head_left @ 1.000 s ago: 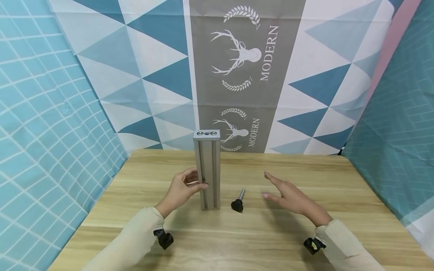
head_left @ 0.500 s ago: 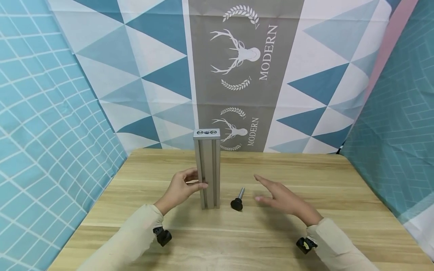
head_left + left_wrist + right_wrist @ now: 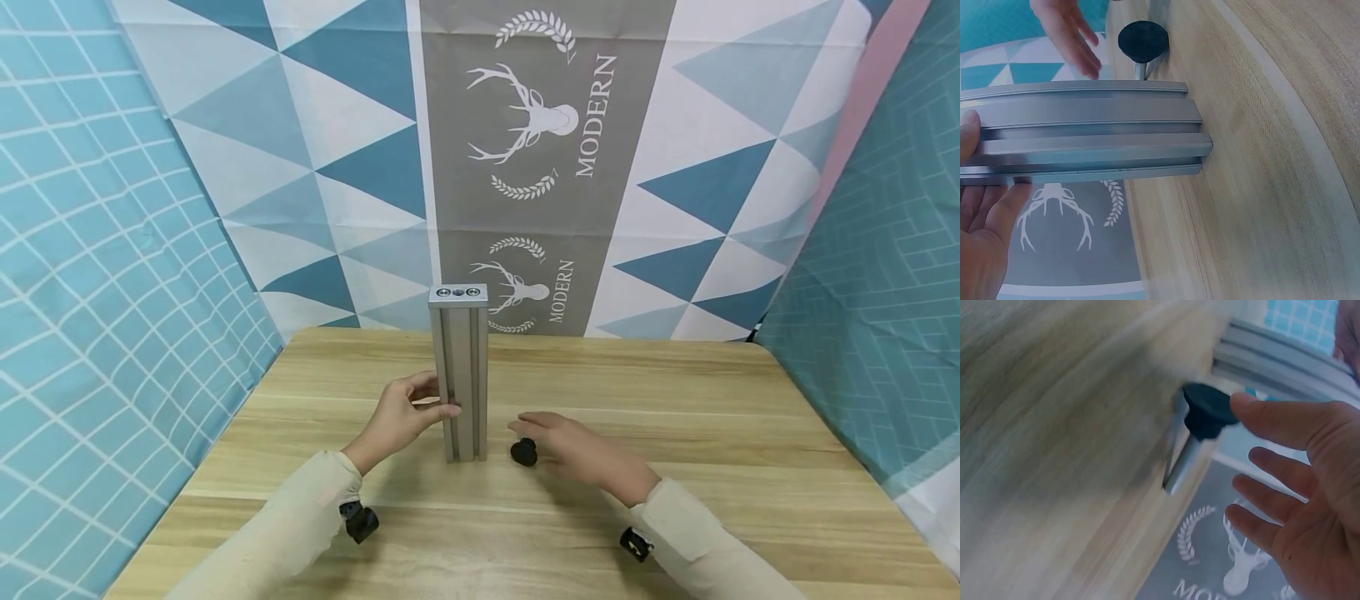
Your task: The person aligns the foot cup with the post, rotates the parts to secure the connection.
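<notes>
While the right hand (image 3: 581, 450), fingers (image 3: 1266, 496) apart, hangs at three o'clock from the knob (image 3: 523, 452), a clumsy brush could roll it across the table (image 3: 675, 517); the upright bar (image 3: 465, 367), at nine o'clock, could tip if the left hand (image 3: 397, 422) slackened its pinch. Right-thumb (image 3: 1285, 422) contact is unclear; the head view hides the shank (image 3: 1184, 466).

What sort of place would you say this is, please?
Probably a makeshift indoor workspace, perhaps screened off: there is a wood-grain table, creased patterned hangings behind it, and a metal profile standing upright near a black-topped pin.
</notes>
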{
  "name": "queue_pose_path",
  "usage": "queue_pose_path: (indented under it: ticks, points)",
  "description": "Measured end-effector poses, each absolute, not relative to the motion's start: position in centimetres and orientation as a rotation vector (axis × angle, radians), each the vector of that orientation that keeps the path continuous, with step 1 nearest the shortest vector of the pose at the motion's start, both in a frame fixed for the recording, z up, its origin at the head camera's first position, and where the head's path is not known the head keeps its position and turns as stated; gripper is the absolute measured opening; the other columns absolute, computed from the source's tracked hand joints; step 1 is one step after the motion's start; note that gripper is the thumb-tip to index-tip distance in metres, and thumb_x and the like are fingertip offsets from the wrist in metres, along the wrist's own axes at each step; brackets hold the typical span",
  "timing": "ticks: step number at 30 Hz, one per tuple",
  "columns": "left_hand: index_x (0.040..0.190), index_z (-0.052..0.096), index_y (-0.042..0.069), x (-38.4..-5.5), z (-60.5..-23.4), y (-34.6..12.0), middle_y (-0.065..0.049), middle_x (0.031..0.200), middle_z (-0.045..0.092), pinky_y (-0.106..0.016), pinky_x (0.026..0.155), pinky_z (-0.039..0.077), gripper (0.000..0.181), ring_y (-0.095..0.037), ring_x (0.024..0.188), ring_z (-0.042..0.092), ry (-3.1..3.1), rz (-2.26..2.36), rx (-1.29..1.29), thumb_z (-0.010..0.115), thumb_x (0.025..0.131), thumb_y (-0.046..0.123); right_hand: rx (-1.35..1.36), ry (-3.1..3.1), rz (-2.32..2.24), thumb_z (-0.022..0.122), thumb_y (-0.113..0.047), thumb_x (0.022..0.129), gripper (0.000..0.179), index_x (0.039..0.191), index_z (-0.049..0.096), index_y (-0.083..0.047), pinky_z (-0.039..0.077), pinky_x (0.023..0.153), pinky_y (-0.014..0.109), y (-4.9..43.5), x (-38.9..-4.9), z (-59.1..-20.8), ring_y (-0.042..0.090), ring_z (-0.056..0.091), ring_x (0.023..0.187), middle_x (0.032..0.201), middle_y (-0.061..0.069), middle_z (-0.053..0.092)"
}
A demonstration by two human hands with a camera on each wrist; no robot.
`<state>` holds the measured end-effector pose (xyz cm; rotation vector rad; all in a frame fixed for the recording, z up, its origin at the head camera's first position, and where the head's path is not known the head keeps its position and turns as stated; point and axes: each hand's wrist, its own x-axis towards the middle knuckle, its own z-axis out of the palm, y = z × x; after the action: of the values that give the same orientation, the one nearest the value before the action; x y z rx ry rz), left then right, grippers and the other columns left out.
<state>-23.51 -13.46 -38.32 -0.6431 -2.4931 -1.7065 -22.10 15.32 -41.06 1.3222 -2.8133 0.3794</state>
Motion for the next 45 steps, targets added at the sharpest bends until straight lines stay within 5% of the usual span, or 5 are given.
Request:
queue_pose_path:
  ticks: [8, 14, 27, 35, 45]
  points:
    - [0.116, 0.066, 0.006, -23.4, -38.4, -13.5, -0.01, 0.101, 0.07, -0.028, 0.076, 0.054, 0.042, -0.026, 0.098, 0.067, -2.49, -1.733, -0.622, 0.08, 0.078, 0.017, 1.4, -2.67, -0.094, 0.068, 0.0, 0.085, 0.053, 0.135, 0.055, -0.014, 0.046, 0.095, 0.041, 13.4, -22.2, -42.8, 0.028, 0.055, 0.117, 0.129, 0.009, 0.058]
    - [0.114, 0.067, 0.006, -23.5, -38.6, -12.9, -0.011, 0.102, 0.07, -0.027, 0.077, 0.054, 0.043, -0.028, 0.099, 0.067, -2.479, -1.737, -0.625, 0.081, 0.076, 0.017, 1.391, -2.549, -0.22, 0.069, -0.004, 0.085, 0.033, 0.116, 0.065, -0.015, 0.051, 0.083, 0.033, 13.2, -22.2, -43.7, 0.02, 0.06, 0.104, 0.113, 0.002, 0.065]
    - [0.113, 0.068, 0.009, -23.7, -38.7, -13.0, -0.01, 0.103, 0.07, -0.028, 0.078, 0.054, 0.04, -0.029, 0.102, 0.066, -2.482, -1.745, -0.639, 0.081, 0.076, 0.02, 1.334, -2.334, -0.43, 0.076, -0.005, 0.076, 0.03, 0.103, 0.065, -0.013, 0.048, 0.073, 0.027, 13.9, -22.4, -44.3, 0.015, 0.052, 0.084, 0.095, -0.002, 0.06]
    - [0.114, 0.067, 0.008, -23.7, -38.7, -12.9, -0.01, 0.103, 0.07, -0.027, 0.078, 0.054, 0.041, -0.032, 0.103, 0.065, -2.48, -1.727, -0.671, 0.08, 0.077, 0.02, 1.246, -2.473, 0.126, 0.081, -0.001, 0.072, 0.042, 0.11, 0.062, -0.001, 0.051, 0.08, 0.033, 15.5, -22.6, -42.0, 0.022, 0.059, 0.091, 0.103, 0.008, 0.059]
    - [0.114, 0.066, 0.007, -23.7, -38.7, -12.9, -0.01, 0.103, 0.07, -0.028, 0.078, 0.054, 0.041, -0.03, 0.102, 0.066, -2.479, -1.737, -0.656, 0.08, 0.077, 0.02, 0.966, -2.566, 0.784, 0.075, -0.005, 0.077, 0.043, 0.119, 0.065, -0.003, 0.054, 0.073, 0.031, 18.2, -22.2, -37.4, 0.015, 0.063, 0.086, 0.104, 0.006, 0.064]
